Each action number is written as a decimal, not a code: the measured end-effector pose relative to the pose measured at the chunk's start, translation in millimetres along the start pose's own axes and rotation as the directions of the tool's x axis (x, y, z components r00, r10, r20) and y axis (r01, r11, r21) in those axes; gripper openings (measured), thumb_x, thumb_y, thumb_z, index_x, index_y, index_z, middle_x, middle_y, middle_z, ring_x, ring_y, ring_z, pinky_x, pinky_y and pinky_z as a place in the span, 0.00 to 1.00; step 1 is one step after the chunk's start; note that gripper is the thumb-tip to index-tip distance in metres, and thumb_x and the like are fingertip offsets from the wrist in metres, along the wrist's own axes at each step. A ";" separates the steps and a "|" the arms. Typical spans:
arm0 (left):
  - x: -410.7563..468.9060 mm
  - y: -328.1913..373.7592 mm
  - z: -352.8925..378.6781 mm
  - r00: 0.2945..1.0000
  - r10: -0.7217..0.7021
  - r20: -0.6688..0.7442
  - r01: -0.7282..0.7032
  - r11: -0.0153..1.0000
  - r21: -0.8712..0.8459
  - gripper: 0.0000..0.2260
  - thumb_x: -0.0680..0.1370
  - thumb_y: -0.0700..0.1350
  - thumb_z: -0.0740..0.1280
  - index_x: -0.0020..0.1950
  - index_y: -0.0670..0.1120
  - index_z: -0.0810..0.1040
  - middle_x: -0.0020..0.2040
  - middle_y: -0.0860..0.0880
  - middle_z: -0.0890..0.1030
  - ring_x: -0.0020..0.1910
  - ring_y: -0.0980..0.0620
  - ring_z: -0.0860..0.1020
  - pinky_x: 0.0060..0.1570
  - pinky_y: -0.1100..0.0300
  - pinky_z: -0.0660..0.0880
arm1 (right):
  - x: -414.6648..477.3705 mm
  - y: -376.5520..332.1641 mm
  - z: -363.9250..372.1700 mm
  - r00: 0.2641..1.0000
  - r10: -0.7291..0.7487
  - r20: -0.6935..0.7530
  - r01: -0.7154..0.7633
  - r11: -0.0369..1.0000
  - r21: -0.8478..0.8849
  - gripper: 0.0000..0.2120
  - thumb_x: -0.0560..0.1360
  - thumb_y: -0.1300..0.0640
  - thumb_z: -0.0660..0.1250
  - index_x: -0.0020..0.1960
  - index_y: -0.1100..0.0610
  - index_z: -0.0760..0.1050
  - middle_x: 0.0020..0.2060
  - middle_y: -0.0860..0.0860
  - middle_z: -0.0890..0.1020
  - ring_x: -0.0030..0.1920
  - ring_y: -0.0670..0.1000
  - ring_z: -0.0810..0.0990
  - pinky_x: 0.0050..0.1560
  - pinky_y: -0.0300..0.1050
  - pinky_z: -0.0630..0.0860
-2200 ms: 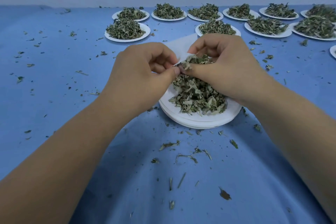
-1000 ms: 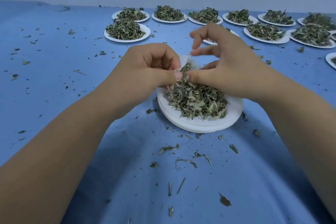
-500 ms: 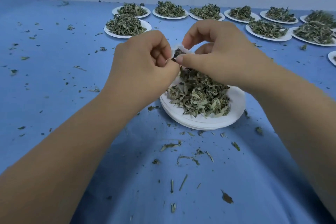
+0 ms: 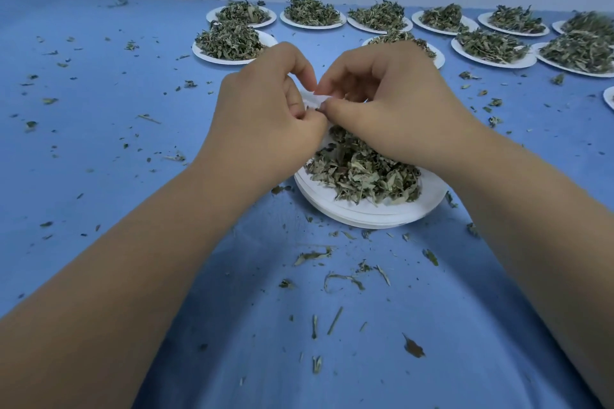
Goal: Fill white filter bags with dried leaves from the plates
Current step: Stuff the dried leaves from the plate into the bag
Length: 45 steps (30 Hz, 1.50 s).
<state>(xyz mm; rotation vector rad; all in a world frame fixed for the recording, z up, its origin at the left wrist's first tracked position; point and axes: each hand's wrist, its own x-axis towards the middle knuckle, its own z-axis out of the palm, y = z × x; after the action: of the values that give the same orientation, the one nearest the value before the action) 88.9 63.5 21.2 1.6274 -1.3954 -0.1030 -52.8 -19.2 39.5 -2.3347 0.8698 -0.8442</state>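
The white filter bag (image 4: 315,98) sits between the two hands, above the far edge of the near plate (image 4: 368,213) of dried leaves (image 4: 362,173). The left hand (image 4: 265,116) and the right hand (image 4: 395,109) both pinch it with curled fingers, thumb tips almost touching. Most of the bag is hidden.

Leaves (image 4: 362,169) on near plate (image 4: 375,214); plates (image 4: 491,55) behind.

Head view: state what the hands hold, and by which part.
The left hand and right hand both pinch the white filter bag by its upper edge; the rest is hidden.
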 end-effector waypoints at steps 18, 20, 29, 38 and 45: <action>7.9 -20.8 -33.4 0.856 0.096 0.507 -0.042 0.992 -0.118 0.42 0.65 0.44 0.63 0.77 0.67 0.58 0.75 0.66 0.63 0.75 0.69 0.58 0.68 0.65 0.64 | 1.0 13.5 -13.6 0.996 -0.029 0.083 -0.005 0.923 0.384 0.02 0.76 0.62 0.75 0.48 0.58 0.85 0.39 0.57 0.87 0.39 0.56 0.84 0.45 0.53 0.81; 10.1 -21.3 -28.3 0.861 0.108 0.498 -0.093 0.994 -0.054 0.39 0.66 0.43 0.65 0.75 0.65 0.62 0.68 0.67 0.69 0.62 0.74 0.71 0.52 0.75 0.69 | 4.0 10.8 -10.1 0.997 -0.036 0.072 -0.006 0.856 0.517 0.04 0.75 0.66 0.74 0.47 0.59 0.84 0.40 0.58 0.87 0.42 0.55 0.86 0.47 0.51 0.83; 6.3 -29.2 -23.8 0.967 0.106 0.231 -0.110 0.994 0.005 0.16 0.69 0.51 0.70 0.56 0.60 0.73 0.47 0.59 0.79 0.47 0.59 0.78 0.42 0.65 0.73 | -2.6 14.1 -31.1 0.993 -0.065 0.100 0.032 0.953 0.300 0.08 0.75 0.55 0.74 0.54 0.51 0.82 0.49 0.48 0.87 0.54 0.47 0.85 0.60 0.55 0.80; 4.7 -23.6 -20.5 0.960 0.105 0.260 -0.134 0.986 0.098 0.21 0.72 0.44 0.71 0.58 0.63 0.71 0.48 0.67 0.75 0.47 0.64 0.74 0.36 0.72 0.67 | -28.8 21.6 -63.8 0.799 0.041 0.600 0.099 0.975 -0.199 0.23 0.66 0.32 0.73 0.59 0.24 0.74 0.62 0.27 0.75 0.60 0.40 0.79 0.60 0.44 0.76; 0.8 -18.6 -16.2 0.952 0.099 0.291 -0.170 0.958 0.229 0.21 0.71 0.51 0.69 0.62 0.62 0.72 0.49 0.54 0.81 0.46 0.47 0.79 0.44 0.50 0.79 | -26.0 21.9 -61.6 0.967 -0.058 0.246 0.098 0.983 -0.154 0.09 0.71 0.47 0.77 0.50 0.37 0.84 0.41 0.25 0.81 0.40 0.33 0.80 0.37 0.26 0.70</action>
<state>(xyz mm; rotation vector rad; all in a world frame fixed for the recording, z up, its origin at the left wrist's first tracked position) 112.3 70.4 17.6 1.7678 -1.7923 -0.0772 -119.8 -30.0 57.8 -2.5642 0.7731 -0.5191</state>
